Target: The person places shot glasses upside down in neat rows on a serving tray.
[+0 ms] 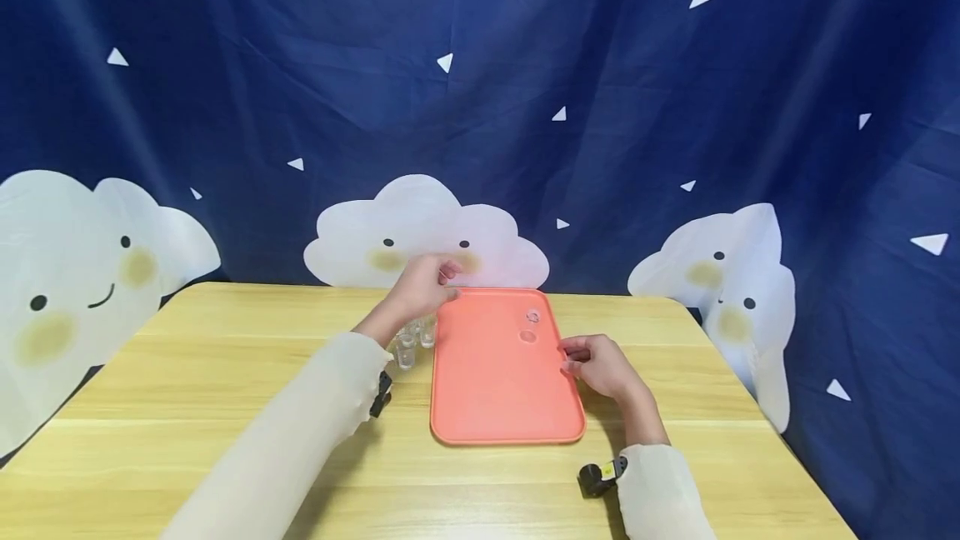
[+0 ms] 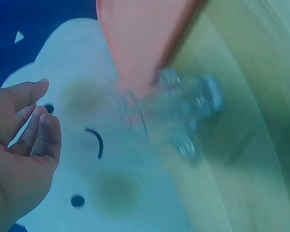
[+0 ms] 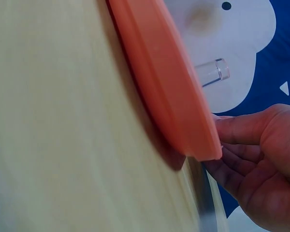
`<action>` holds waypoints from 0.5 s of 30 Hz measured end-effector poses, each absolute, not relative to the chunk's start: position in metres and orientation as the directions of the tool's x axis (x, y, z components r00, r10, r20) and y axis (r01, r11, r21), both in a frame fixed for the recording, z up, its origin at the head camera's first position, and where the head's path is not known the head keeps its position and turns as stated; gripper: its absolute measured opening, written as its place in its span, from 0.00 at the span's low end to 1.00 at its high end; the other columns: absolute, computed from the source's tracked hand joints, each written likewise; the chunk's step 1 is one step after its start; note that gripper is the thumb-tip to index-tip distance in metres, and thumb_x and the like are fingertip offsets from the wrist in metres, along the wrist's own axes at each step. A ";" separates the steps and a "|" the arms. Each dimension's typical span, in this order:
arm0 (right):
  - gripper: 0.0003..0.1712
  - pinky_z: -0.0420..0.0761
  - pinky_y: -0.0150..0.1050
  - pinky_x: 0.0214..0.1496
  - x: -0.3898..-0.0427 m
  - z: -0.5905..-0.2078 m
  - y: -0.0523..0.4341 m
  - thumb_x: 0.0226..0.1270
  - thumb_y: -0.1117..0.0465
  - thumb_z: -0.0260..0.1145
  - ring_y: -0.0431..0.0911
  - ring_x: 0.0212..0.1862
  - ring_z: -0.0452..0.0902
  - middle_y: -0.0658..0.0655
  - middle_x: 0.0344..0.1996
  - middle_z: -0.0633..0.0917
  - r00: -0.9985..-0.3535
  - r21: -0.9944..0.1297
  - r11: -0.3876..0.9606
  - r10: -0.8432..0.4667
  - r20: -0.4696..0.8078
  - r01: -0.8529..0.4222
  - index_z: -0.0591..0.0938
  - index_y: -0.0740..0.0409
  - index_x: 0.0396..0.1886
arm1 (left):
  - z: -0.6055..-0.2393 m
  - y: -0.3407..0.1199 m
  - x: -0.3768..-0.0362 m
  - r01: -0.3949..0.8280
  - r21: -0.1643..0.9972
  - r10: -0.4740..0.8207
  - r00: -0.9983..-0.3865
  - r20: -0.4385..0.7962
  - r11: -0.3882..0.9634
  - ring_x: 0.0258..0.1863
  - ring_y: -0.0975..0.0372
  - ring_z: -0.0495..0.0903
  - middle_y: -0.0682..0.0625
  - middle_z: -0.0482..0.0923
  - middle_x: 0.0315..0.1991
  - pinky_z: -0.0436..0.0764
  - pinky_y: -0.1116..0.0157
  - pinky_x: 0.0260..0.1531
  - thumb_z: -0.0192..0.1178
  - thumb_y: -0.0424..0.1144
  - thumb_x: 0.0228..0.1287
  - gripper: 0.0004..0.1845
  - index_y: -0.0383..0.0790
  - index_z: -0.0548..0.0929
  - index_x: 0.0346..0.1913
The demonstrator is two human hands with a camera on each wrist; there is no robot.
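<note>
Fingers (image 2: 38, 130) of the left hand (image 1: 420, 286) hang loose and slightly spread, holding nothing, hovering over the glasses (image 1: 414, 340) clustered on the counter (image 1: 187, 373) at the tray's (image 1: 495, 390) ten o'clock. The right hand (image 1: 600, 365) curls its fingers (image 3: 241, 130) against the tray's three o'clock rim, probably steadying it. One glass (image 1: 533, 317) stands on the tray at one o'clock, beside a faint ring mark.

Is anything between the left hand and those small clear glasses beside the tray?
Nothing visible. The left hand hovers empty just above the cluster of clear glasses, which stands on the table against the orange tray's left edge.
</note>
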State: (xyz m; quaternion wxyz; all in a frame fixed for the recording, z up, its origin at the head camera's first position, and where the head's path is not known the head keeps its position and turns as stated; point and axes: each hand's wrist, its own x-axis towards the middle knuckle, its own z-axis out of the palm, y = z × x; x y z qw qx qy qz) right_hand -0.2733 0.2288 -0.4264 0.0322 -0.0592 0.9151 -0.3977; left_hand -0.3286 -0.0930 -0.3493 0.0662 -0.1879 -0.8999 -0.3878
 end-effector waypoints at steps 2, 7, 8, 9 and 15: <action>0.19 0.86 0.45 0.51 -0.273 -0.427 0.229 0.67 0.72 0.68 0.50 0.47 0.84 0.58 0.45 0.88 -0.991 -0.728 0.680 -0.137 -0.009 -0.087 0.85 0.64 0.57 | -0.348 -0.104 -0.326 0.373 0.674 0.276 -0.928 0.252 0.638 0.50 0.49 0.81 0.40 0.83 0.48 0.80 0.56 0.54 0.68 0.27 0.58 0.19 0.30 0.83 0.54; 0.19 0.86 0.46 0.52 -0.272 -0.427 0.231 0.67 0.72 0.68 0.51 0.48 0.84 0.59 0.45 0.88 -0.990 -0.728 0.679 -0.138 -0.008 -0.089 0.84 0.65 0.58 | -0.353 -0.133 -0.323 0.353 0.670 0.239 -0.936 0.260 0.654 0.48 0.48 0.81 0.39 0.83 0.48 0.81 0.54 0.53 0.69 0.28 0.60 0.18 0.30 0.83 0.53; 0.20 0.86 0.46 0.52 -0.272 -0.427 0.231 0.67 0.72 0.69 0.50 0.48 0.84 0.58 0.46 0.88 -0.991 -0.730 0.678 -0.134 -0.010 -0.084 0.84 0.64 0.58 | -0.355 -0.139 -0.323 0.352 0.669 0.233 -0.936 0.265 0.654 0.48 0.48 0.82 0.39 0.83 0.48 0.81 0.53 0.53 0.70 0.28 0.60 0.18 0.30 0.83 0.53; 0.20 0.86 0.46 0.53 -0.272 -0.427 0.231 0.67 0.72 0.69 0.50 0.48 0.84 0.58 0.46 0.88 -0.991 -0.730 0.678 -0.133 -0.011 -0.083 0.84 0.64 0.58 | -0.358 -0.145 -0.323 0.348 0.669 0.225 -0.937 0.267 0.656 0.48 0.47 0.82 0.39 0.83 0.48 0.81 0.53 0.53 0.70 0.28 0.60 0.18 0.30 0.83 0.53; 0.20 0.86 0.45 0.51 -0.273 -0.428 0.230 0.67 0.71 0.69 0.50 0.47 0.84 0.58 0.45 0.88 -0.990 -0.727 0.680 -0.142 -0.006 -0.093 0.84 0.65 0.58 | -0.374 -0.179 -0.318 0.314 0.684 0.199 -0.949 0.245 0.658 0.50 0.43 0.82 0.36 0.83 0.50 0.80 0.50 0.54 0.73 0.30 0.59 0.21 0.30 0.83 0.55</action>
